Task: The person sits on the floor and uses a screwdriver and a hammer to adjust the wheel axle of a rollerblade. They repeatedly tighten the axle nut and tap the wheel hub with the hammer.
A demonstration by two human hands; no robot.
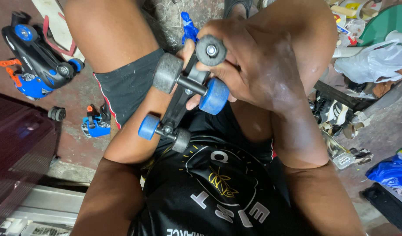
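skate chassis (183, 94) held up at centre frame, above the lap, underside toward the camera: black plate, two axles. far axle carries a grey wheel (167, 73) on the left and a blue wheel (214, 96) on the right; near axle carries a blue wheel (148, 127) on the left and a grey wheel (181, 140) on the right. a fifth dark wheel (211, 50) with a metal nut at its hub sits at the far end of the plate.

right hand (257, 70) clenched over the far end of the chassis, fingers curled around the dark wheel and the plate. left hand mostly hidden behind the chassis; only a fingertip or two (188, 48) show against the plate, so it looks to be gripping from behind, grip itself not visible.

person seated, black shorts, black printed shirt, knees apart.

floor (78, 94): rough, stained concrete, reddish patches, dusty. far left, a black-and-blue roller skate boot (37, 61) with orange straps lies on its side. nearer, a loose small dark wheel (56, 114) and a blue skate part (95, 124). dark maroon surface (17, 153) at near left. right side cluttered: white plastic bag (373, 61), green round object (386, 22), scattered shoes (340, 116), blue bag (391, 170).
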